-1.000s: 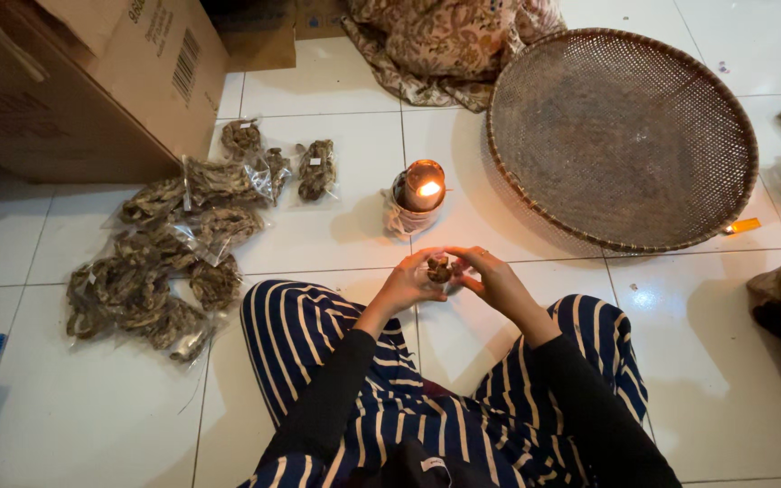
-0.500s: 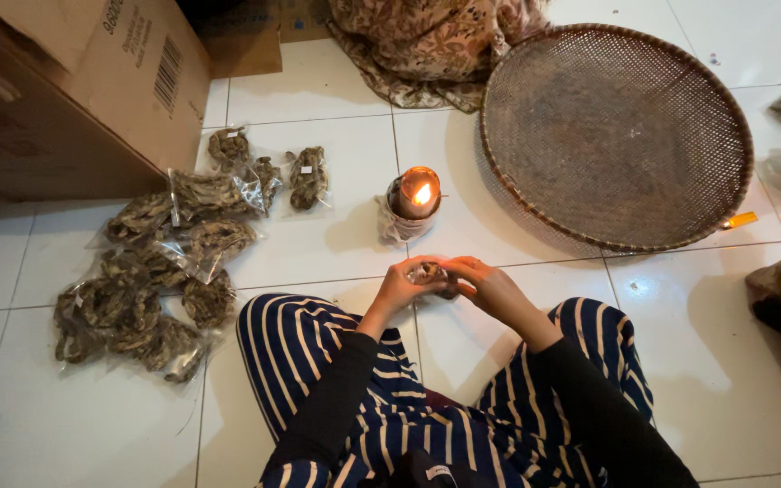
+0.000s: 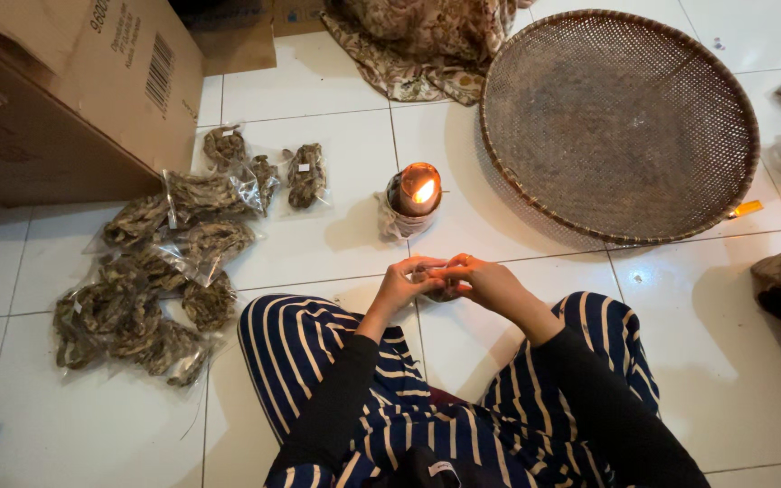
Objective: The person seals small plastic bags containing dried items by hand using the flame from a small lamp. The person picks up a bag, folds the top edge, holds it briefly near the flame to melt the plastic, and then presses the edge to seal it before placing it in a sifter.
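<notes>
Two hands meeting, left hand (image 3: 406, 282) and right hand (image 3: 484, 282) fingers pinching small packet (image 3: 438, 287), orientation unclear, near lit candle (image 3: 418, 190)

Left hand (image 3: 406, 278) and right hand (image 3: 484, 279) meet over a small packet (image 3: 440, 291), just short of a lit candle (image 3: 418, 189); sealed packets (image 3: 151, 271) lie left, woven tray (image 3: 619, 124) right.

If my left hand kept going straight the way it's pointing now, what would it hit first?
Your left hand points toward your right hand, and the two already meet around a small packet, so it would press into that first. The lit candle sits farther forward, probably off that line.
</notes>
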